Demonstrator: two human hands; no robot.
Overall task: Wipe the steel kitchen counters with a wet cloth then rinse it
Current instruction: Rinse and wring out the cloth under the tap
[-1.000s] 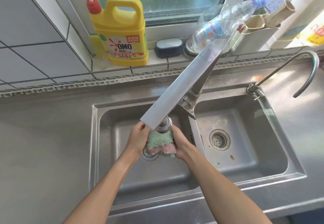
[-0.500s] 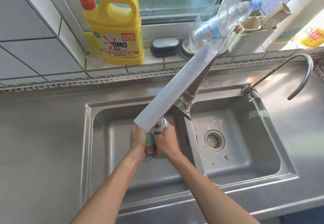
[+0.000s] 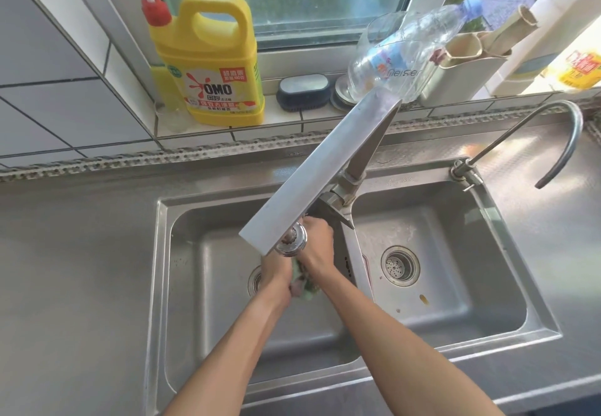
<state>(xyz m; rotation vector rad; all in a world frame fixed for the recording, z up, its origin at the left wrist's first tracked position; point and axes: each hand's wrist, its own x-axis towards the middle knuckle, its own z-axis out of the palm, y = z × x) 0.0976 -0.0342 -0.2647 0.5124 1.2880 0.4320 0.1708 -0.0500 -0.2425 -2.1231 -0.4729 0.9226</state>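
Over the left basin of the sink [image 3: 156, 285], under the faucet head [image 3: 291, 246], you squeeze the green and pink cloth [image 3: 300, 283] between both hands: your left hand [image 3: 275, 274] and right hand [image 3: 317, 246] are each curled tightly around it. Judging from the head view, the wiping of the steel counter [image 3: 71, 272] seems done and you are in the rinsing step; what is left is probably to wring the cloth out. I cannot tell if water runs.

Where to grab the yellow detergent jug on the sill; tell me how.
Take the yellow detergent jug by its moulded loop handle at the top, reaching from the front. It stands upright, and the red pump crowds its left shoulder, so stay right of it.
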